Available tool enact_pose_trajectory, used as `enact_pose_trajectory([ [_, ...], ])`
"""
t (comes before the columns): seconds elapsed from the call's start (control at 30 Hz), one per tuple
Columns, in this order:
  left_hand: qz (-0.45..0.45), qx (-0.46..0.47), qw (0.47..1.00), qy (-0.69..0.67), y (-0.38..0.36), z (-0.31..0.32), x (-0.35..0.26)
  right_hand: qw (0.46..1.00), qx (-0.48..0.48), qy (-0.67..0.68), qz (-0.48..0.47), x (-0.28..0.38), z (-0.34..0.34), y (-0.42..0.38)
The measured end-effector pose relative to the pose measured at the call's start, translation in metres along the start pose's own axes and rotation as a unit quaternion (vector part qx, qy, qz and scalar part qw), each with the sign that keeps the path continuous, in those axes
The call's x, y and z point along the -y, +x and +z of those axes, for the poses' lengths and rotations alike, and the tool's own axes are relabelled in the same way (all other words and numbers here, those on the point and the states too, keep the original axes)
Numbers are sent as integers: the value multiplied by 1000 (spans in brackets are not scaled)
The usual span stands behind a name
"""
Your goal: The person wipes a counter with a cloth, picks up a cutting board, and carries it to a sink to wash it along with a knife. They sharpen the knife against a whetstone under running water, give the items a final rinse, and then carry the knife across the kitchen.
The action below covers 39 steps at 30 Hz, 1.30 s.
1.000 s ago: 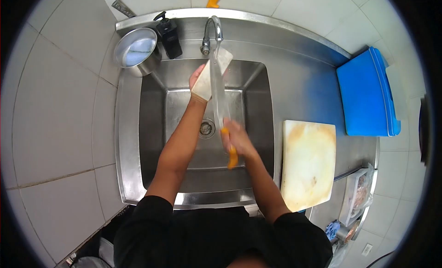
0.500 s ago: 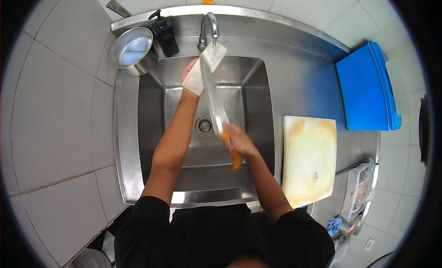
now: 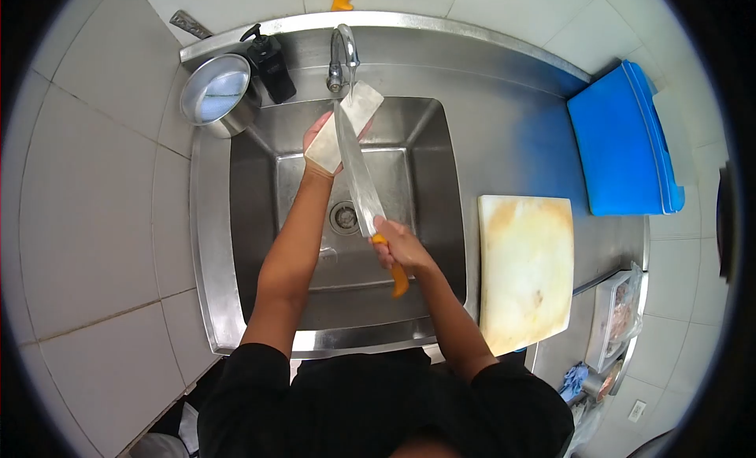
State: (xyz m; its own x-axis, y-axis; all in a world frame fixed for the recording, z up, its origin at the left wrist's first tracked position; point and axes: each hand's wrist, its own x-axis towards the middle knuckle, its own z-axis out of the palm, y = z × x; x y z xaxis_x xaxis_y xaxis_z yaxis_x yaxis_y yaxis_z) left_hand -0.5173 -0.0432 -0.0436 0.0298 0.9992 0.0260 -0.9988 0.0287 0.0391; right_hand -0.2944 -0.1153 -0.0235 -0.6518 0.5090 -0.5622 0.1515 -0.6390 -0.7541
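My left hand (image 3: pixel 316 133) is wrapped around a pale whetstone (image 3: pixel 366 103), holding it from below under the faucet (image 3: pixel 344 44). A thin stream of water falls onto the stone's upper end. My right hand (image 3: pixel 403 247) grips a large knife (image 3: pixel 359 178) by its orange handle, thumb near the blade's heel. The front of the blade lies across the stone's face, its tip pointing up toward the faucet. Both hands are over the steel sink (image 3: pixel 437 245). The fingers of my left hand are partly hidden behind the stone.
Left of the faucet stand a black pump bottle (image 3: pixel 271 68) and a metal pot (image 3: pixel 235 118). On the right counter lies a stained white cutting board (image 3: pixel 526 273), with a blue bin (image 3: pixel 622 143) beyond. A plastic container (image 3: pixel 610 320) sits at lower right.
The whetstone and my left hand have come slightly down from the faucet. The knife has moved slightly down too, still across the stone. The whole view has shifted a little.
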Motion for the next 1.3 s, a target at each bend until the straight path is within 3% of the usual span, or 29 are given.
enact_pose_trajectory([
  [0.07,-23,25,999,-33,-9,4,3,997,-50,-47,30,7,0,-12],
  [0.17,-23,90,989,-114,-12,-40,23,978,-133,-93,-131,37,-26,39],
  [0.2,-26,89,989,-111,-18,-34,32,943,-249,-120,-185,56,-26,43],
  [0.23,25,23,996,-84,-27,-23,45,892,-361,-143,-233,73,-26,45],
  [0.27,78,-41,995,-54,-32,-9,53,867,-411,-128,-250,75,-45,51],
  [0.37,69,-42,993,-91,-36,5,57,815,-492,6,-304,101,-50,-2],
  [0.43,67,-33,992,-102,-29,11,58,791,-502,55,-346,93,-59,-28],
  [0.5,7,82,996,31,-14,21,58,792,-489,80,-357,82,-65,-48],
  [0.6,-50,113,982,144,21,36,59,794,-478,117,-357,69,-66,-67],
  [0.67,-73,87,976,187,43,57,55,794,-480,130,-351,63,-67,-74],
  [0.73,-139,-48,908,392,68,78,48,790,-493,139,-336,56,-69,-77],
  [0.8,-141,-47,908,391,94,100,53,796,-483,138,-337,46,-72,-77],
  [0.87,-89,-33,815,571,125,110,52,802,-474,135,-338,38,-72,-78],
  [0.9,-88,-34,812,576,138,112,48,811,-467,141,-323,36,-70,-77],
  [0.93,-31,-24,670,741,150,113,44,820,-461,146,-307,34,-68,-76],
  [0.97,28,-12,494,869,160,114,40,821,-458,148,-308,31,-65,-76],
  [1.0,30,-13,491,871,170,111,34,830,-446,158,-294,29,-62,-75],
  [1.07,98,16,286,953,188,95,20,840,-433,170,-281,22,-58,-74],
  [1.1,102,18,241,965,196,87,11,854,-416,149,-274,17,-56,-74],
  [1.13,102,18,240,965,198,86,7,868,-399,127,-266,13,-54,-74],
  [1.2,100,-36,163,981,200,79,3,872,-394,126,-261,4,-53,-71],
  [1.23,98,-36,165,981,201,77,3,880,-381,106,-263,0,-53,-70],
  [1.3,39,-86,120,988,204,73,2,887,-369,83,-264,-5,-51,-68],
])
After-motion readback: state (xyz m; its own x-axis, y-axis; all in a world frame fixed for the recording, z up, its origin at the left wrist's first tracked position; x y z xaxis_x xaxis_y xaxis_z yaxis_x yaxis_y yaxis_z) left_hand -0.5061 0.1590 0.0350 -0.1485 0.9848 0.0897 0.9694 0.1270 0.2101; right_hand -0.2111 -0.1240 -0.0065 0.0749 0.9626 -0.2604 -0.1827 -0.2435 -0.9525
